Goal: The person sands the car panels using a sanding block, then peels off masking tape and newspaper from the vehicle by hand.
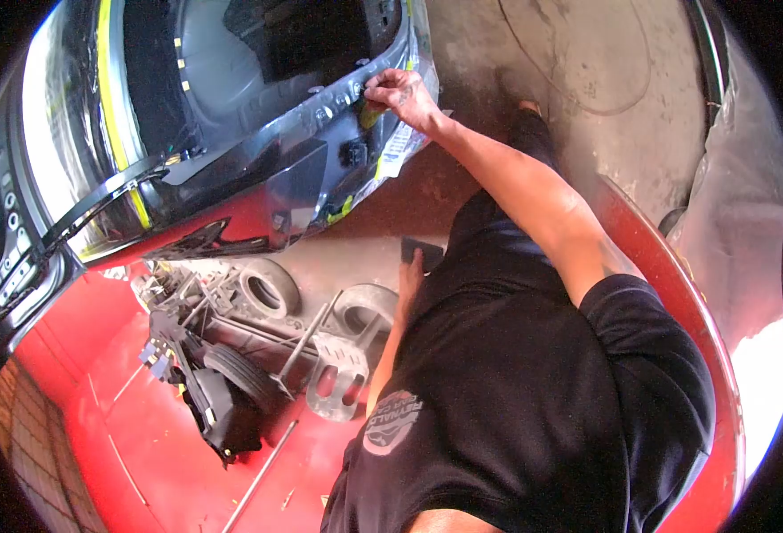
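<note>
My right hand (402, 96) is at the edge of a dark glossy car body (294, 129), beside its opening. Its fingers are curled and pinched together against the rim; whatever lies between them is too small to make out. Just below that hand, masking film with a printed white label (394, 149) and yellow-green tape (343, 210) hangs along the body's edge. Lower down, close to my thigh, my left hand (412, 269) grips a dark flat rectangular object (423, 254). Its exact kind does not show, and my shirt partly hides the left forearm.
On the left, tires (269, 288), metal suspension parts (338, 377) and a black plastic piece (218, 413) lie by a red surface (143, 426). A thin hose (614, 108) curves over the concrete floor (578, 53). Plastic sheeting (743, 213) hangs at right.
</note>
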